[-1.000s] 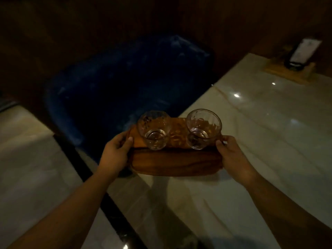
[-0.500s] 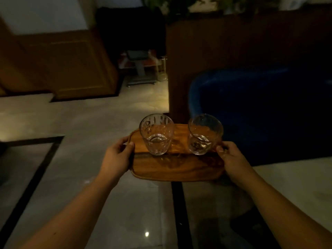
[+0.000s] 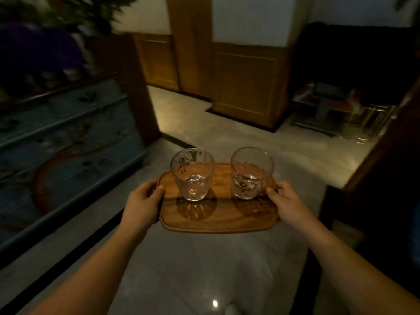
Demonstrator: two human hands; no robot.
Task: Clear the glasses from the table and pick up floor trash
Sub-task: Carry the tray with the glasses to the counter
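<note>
- Wooden tray (image 3: 218, 218) carried level at waist height, over open floor (image 3: 204, 269). No worktop in view now; one second back the tray hung at the edge of the pale marble worktop, with a blue seat behind it.
- Left hand (image 3: 142, 204) wraps the tray's left end, thumb on top of the rim. Right hand (image 3: 287, 204) is closed on the right end, thumb on top, just beside the right glass.
- Left glass (image 3: 192, 173) and right glass (image 3: 251, 172) both stand upright on the tray's far half, apart from each other. Each appears to hold a small remnant at the bottom; contents not readable in this light.
- Change: the view has swung away from the worktop toward a corridor with wood-panelled walls (image 3: 245, 85); a painted blue cabinet (image 3: 68, 144) is on the left. Grip and glass positions unchanged through the turn.
- Judgement: glasses are off the worktop and in transit, so the clearing step looks largely done; drop-off pending.
- No trash is visible on the floor in view. That part appears outstanding.
- Risk: glasses sit unrestrained and may slide if the tray tilts.
</note>
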